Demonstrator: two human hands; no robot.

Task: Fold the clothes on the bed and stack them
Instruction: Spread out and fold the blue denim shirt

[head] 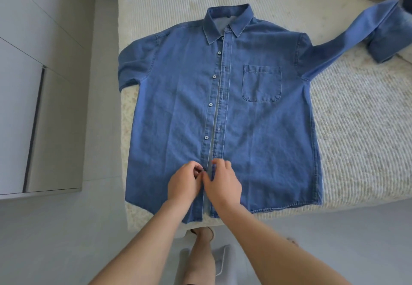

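Both forearms bare to the frame edge; no sleeves, watch or bracelets visible. Left hand (181,183) and right hand (223,184): no rings discernible, nails too blurred to judge. Below the fingers, a bare leg (200,255) and light grey slippers (223,260). Dark hem at the bottom edge, garment unclear.
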